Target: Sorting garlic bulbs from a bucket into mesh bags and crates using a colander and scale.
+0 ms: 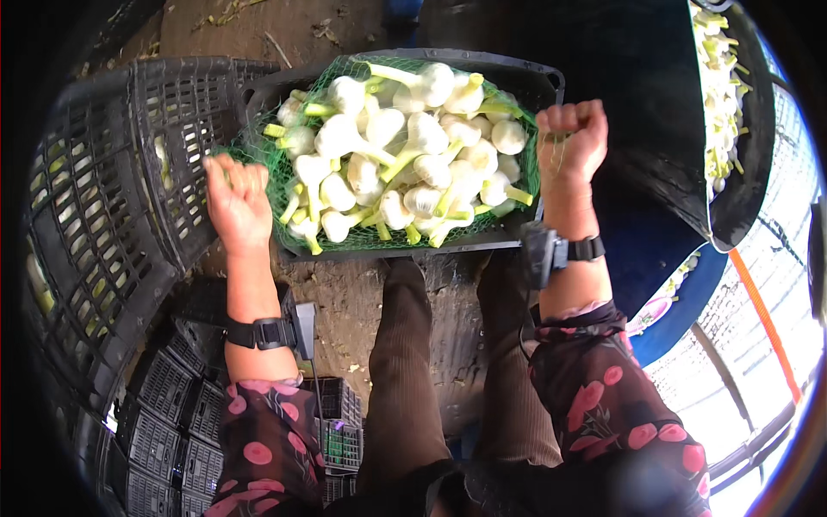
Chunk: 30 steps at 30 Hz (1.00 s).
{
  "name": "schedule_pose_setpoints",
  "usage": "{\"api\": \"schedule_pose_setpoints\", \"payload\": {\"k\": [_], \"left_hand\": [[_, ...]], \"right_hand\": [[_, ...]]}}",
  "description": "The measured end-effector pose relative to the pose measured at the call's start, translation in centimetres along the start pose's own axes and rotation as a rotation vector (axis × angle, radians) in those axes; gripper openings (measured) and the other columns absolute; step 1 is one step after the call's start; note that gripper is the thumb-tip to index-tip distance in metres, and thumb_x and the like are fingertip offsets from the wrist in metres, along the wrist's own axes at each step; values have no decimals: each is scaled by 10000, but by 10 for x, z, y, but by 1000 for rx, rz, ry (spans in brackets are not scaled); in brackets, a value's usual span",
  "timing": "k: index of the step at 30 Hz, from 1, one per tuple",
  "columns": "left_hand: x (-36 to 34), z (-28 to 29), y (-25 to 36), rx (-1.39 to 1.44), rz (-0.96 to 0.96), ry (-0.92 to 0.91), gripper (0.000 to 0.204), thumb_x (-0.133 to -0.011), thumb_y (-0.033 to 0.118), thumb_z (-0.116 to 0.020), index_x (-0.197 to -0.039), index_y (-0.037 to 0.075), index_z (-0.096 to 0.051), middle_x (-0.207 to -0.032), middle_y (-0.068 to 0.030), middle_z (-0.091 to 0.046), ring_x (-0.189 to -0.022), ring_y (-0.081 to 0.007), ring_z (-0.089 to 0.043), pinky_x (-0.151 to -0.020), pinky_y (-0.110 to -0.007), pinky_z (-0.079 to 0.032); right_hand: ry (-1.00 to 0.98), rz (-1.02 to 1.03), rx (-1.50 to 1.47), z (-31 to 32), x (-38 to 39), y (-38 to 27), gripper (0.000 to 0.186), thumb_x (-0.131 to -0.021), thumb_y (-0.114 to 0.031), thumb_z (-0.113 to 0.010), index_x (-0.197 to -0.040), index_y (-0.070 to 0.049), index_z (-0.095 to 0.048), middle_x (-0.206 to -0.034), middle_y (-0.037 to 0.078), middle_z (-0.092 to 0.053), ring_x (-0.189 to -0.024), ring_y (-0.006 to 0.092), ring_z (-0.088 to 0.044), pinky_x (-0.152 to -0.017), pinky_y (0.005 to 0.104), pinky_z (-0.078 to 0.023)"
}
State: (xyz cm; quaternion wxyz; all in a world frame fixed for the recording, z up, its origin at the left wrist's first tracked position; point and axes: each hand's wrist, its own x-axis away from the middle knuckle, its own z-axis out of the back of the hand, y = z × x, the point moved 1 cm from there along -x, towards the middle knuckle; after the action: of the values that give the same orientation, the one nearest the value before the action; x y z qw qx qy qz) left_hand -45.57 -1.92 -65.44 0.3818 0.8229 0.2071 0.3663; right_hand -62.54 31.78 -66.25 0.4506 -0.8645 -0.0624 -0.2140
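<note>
Many white garlic bulbs with short green stems lie heaped in a green mesh bag, which sits spread inside a black plastic crate. At the crate's left end, my left hand is closed on the edge of the mesh. My right hand makes a fist just beyond the right end, with fine green mesh strands at its fingers. Both hands pull the bag's sides apart, so its mouth lies open over the garlic. Wrist straps with small devices are on both my forearms.
Black slatted crates holding more garlic stand on the left. Several dark crates are stacked at lower left. A big dark container rises at the right, with garlic beyond it. An orange strap hangs at the far right.
</note>
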Motion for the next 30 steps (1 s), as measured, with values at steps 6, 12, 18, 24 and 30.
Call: {"api": "schedule_pose_setpoints", "payload": {"k": [6,12,18,24,30], "left_hand": [[5,-55,30,-254,-192,-109,368,-1002,332,-459,-709,111,-428,-575,56,-276,-484,-65,-225,-476,-248,-225],[30,-71,62,-180,-181,-150,342,-1000,336,-460,-759,95,-473,-570,59,-277,-491,-64,-237,-487,-247,-233],[54,-65,81,-92,-241,-250,314,-1015,316,-410,-787,105,-454,-544,61,-220,-466,-74,-198,-507,-273,-236],[17,-37,56,-98,-155,-161,356,-1001,367,-435,-759,107,-453,-541,46,-235,-498,-98,-238,-548,-279,-263],[28,-27,57,-247,-158,-152,343,-987,356,-458,-1033,40,-584,-796,-16,-513,-809,-154,-492,-808,-317,-390]], "right_hand": [[-187,-14,122,-48,41,-35,389,-966,-186,-411,-613,-137,-257,-525,-39,-183,-476,85,-137,-471,293,-160],[-275,-31,129,-82,83,-71,371,-973,-212,-423,-647,-125,-269,-536,-36,-174,-470,80,-139,-459,290,-147],[-374,-19,139,-81,93,-96,399,-993,-269,-406,-643,-140,-265,-505,-51,-170,-437,77,-127,-436,282,-140],[-163,150,304,-33,26,-56,318,-989,-180,-421,-686,-100,-363,-558,-9,-300,-506,109,-282,-525,286,-292],[44,332,1001,-3,35,-50,699,-802,-326,-747,-1265,42,-376,-1130,188,-554,-1078,243,-536,-925,343,-436]]}}
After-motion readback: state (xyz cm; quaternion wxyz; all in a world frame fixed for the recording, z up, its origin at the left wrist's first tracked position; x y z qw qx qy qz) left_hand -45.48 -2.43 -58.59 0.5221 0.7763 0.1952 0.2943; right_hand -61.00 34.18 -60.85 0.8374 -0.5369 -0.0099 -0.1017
